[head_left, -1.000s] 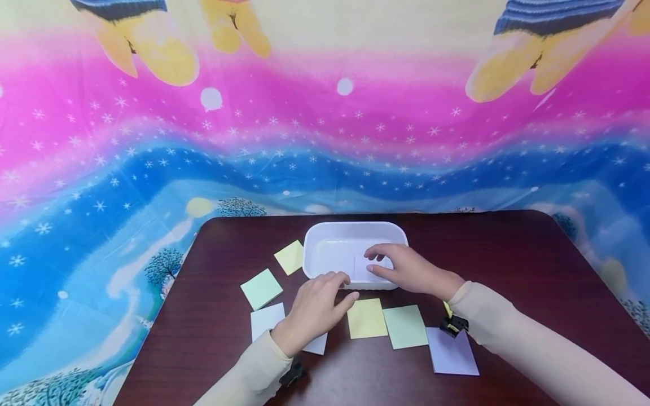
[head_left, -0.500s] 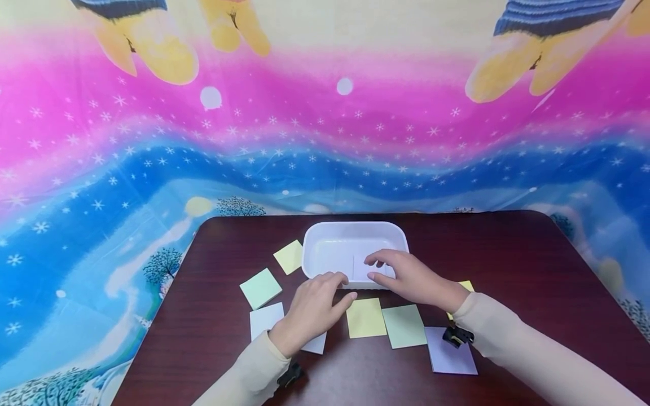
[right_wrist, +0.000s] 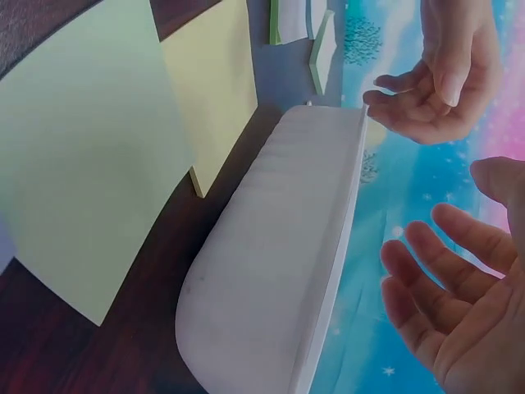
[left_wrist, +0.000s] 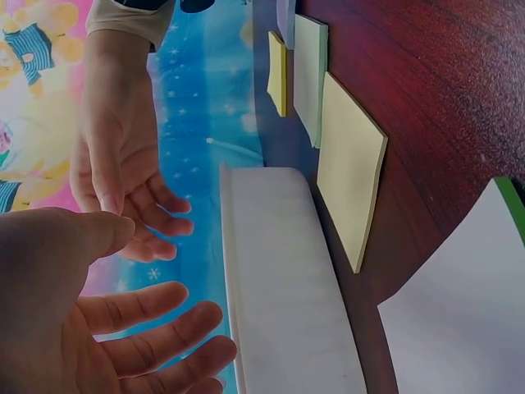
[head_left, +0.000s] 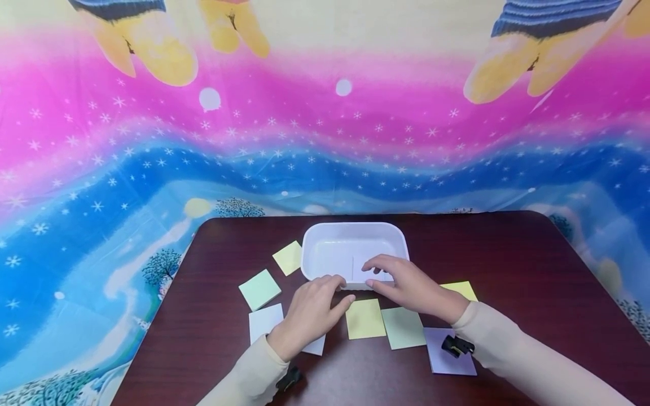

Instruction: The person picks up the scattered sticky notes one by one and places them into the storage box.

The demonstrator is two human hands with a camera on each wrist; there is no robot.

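A white plastic tub (head_left: 325, 254) stands near the middle of the dark table, with a pale square paper pad (head_left: 358, 264) lying in its near right part. Over the tub's near rim, towards its left half, my left hand (head_left: 308, 311) hovers with relaxed, slightly bent fingers. My right hand (head_left: 408, 286) is above the near right rim, its thumb and fingers apart and holding nothing. Both wrist views show empty palms facing the tub's side. In front of the tub lie a yellow sticky-note pad (head_left: 367, 319) and a green pad (head_left: 403, 328).
A purple pad (head_left: 452, 363) and a yellow pad (head_left: 463, 290) lie to the right, partly hidden by my right arm. On the left are a yellow pad (head_left: 286, 258), a green pad (head_left: 259, 290) and white pads (head_left: 265, 322). A patterned cloth (head_left: 325, 129) hangs behind the table.
My right hand has drawn back a little towards the near side, showing more of the pad in the tub and the yellow pad at the right. My left hand has barely moved.
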